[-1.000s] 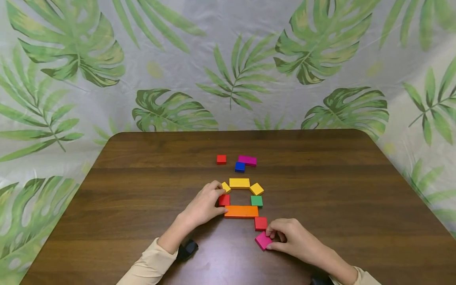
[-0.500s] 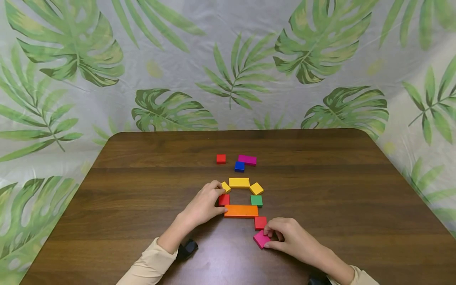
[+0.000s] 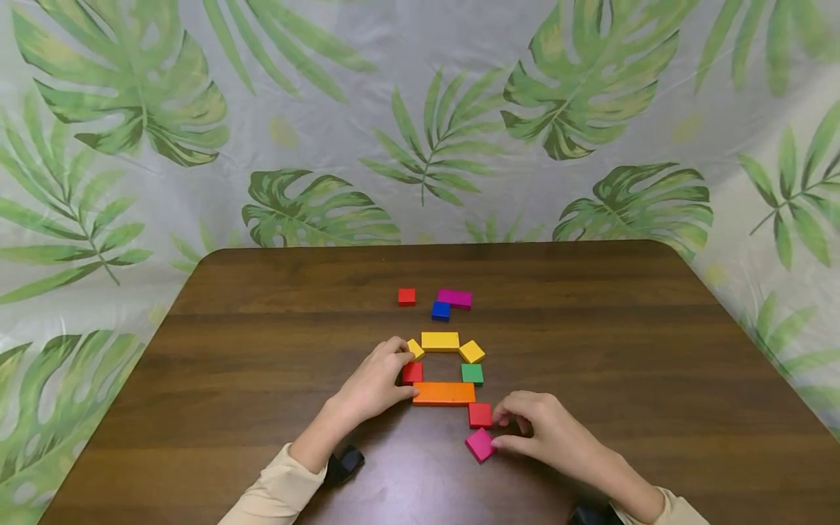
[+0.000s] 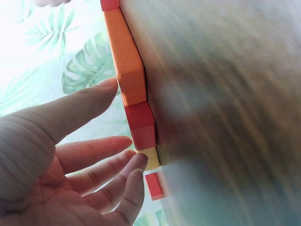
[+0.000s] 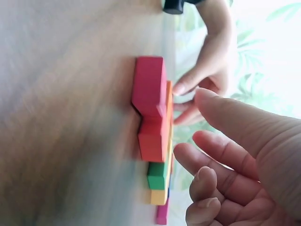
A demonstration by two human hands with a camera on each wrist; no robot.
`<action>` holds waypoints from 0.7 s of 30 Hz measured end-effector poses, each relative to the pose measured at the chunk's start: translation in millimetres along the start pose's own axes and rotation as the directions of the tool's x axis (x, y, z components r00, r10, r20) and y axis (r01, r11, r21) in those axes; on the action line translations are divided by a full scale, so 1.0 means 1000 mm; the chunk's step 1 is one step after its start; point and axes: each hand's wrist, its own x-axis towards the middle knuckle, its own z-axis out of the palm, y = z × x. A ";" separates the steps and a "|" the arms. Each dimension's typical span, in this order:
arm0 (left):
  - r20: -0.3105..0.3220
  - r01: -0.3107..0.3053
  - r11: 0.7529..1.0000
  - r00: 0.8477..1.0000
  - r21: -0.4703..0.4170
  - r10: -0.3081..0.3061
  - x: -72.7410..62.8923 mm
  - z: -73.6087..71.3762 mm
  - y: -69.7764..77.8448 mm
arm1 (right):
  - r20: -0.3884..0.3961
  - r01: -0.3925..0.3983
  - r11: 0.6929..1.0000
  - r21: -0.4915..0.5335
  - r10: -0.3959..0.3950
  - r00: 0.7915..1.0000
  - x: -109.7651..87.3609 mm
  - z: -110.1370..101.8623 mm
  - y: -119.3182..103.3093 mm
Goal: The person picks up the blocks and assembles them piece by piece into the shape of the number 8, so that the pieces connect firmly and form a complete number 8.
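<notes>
The pink block (image 3: 480, 445) is lying flat on the table (image 3: 262, 306) at the near end of the block layout. Its top face is appearing roughly square, so no long axis is standing out; it is sitting turned, one corner pointing toward the red block (image 3: 480, 415) just beyond it. The right hand (image 3: 556, 436) is the nearer hand — the block is lying immediately to its left, with the thumb tip at the block's right corner and the fingertips beside the red block's right edge. Thumb and fingers are standing apart, loosely bent and gripping nothing; thumb contact cannot be confirmed.

The left hand (image 3: 375, 375) is positioned farther forward and to the left. Its thumb is resting at the left end of the orange block (image 3: 443, 394); its fingers, extended and not closed round anything, are reaching to the left red block (image 3: 413, 372) and the left yellow block (image 3: 415, 350).

The head view is giving the plan of the layout but partly hiding the undersides of both hands. The right wrist view is exposing the curled fingers and the blocks' upright sides. The left wrist view is showing the fingertips close against the row — the pink block cannot be made out there.
</notes>
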 end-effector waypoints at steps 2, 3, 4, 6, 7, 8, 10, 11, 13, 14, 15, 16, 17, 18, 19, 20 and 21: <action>0.004 0.002 1.000 1.000 -0.001 -0.002 0.000 0.000 0.000 | 0.003 0.020 1.000 0.001 -0.020 1.000 0.001 -0.002 0.002; 0.002 0.001 1.000 1.000 -0.001 -0.001 -0.001 0.001 0.000 | 0.005 0.032 0.999 0.000 -0.032 0.999 0.002 -0.002 0.002; -0.001 -0.004 1.000 1.000 0.000 0.004 -0.001 0.001 0.000 | 0.010 0.038 0.999 0.003 -0.038 0.999 0.003 -0.003 0.003; -0.007 -0.011 1.000 1.000 -0.002 0.011 0.000 0.000 0.000 | 0.018 0.045 0.999 0.000 -0.045 0.999 0.005 -0.005 0.004; -0.011 -0.012 1.000 1.000 -0.002 0.012 0.000 0.000 -0.001 | 0.018 0.046 0.999 -0.007 -0.046 0.999 0.007 -0.005 0.005; -0.014 -0.015 1.000 1.000 0.002 0.015 0.000 0.000 -0.001 | 0.016 0.042 0.999 -0.015 -0.042 0.999 0.009 -0.006 0.005; -0.017 -0.017 1.000 1.000 0.004 0.017 0.000 0.000 -0.001 | 0.009 0.035 0.998 -0.043 -0.035 0.999 0.013 -0.006 0.007; -0.016 -0.014 1.000 1.000 0.001 0.014 -0.001 0.000 -0.001 | 0.004 0.034 0.998 -0.060 -0.034 0.999 0.015 -0.006 0.008; -0.013 -0.013 1.000 1.000 0.005 0.013 -0.001 0.000 -0.001 | 0.003 0.027 0.995 -0.095 -0.026 1.000 0.020 -0.005 0.010; -0.012 -0.012 1.000 1.000 0.006 0.012 -0.001 0.000 -0.001 | 0.005 0.024 0.994 -0.109 -0.023 1.000 0.023 -0.004 0.011; -0.012 -0.010 1.000 1.000 0.002 0.010 -0.001 0.000 -0.001 | 0.008 0.016 0.993 -0.117 -0.015 1.000 0.026 -0.003 0.012; -0.013 -0.011 1.000 1.000 0.000 0.011 -0.001 0.001 -0.001 | 0.009 0.004 0.993 -0.122 -0.003 1.000 0.029 -0.002 0.013; -0.016 -0.012 1.000 1.000 0.000 0.012 -0.001 0.001 -0.001 | 0.010 -0.008 0.992 -0.123 0.009 1.000 0.032 -0.001 0.014; -0.018 -0.014 1.000 1.000 0.001 0.014 -0.001 0.001 -0.001 | 0.012 -0.020 0.992 -0.124 0.022 1.000 0.035 0.000 0.016; -0.020 -0.013 1.000 1.000 0.000 0.013 -0.001 0.002 -0.001 | 0.009 -0.031 0.992 -0.125 0.032 0.999 0.037 0.001 0.017; -0.024 -0.017 1.000 1.000 0.002 0.017 -0.001 0.002 -0.001 | 0.008 -0.044 0.992 -0.121 0.045 0.999 0.039 0.001 0.018; -0.026 -0.020 1.000 0.999 0.003 0.020 -0.001 0.002 -0.001 | 0.005 -0.052 0.991 -0.121 0.053 0.999 0.040 0.002 0.019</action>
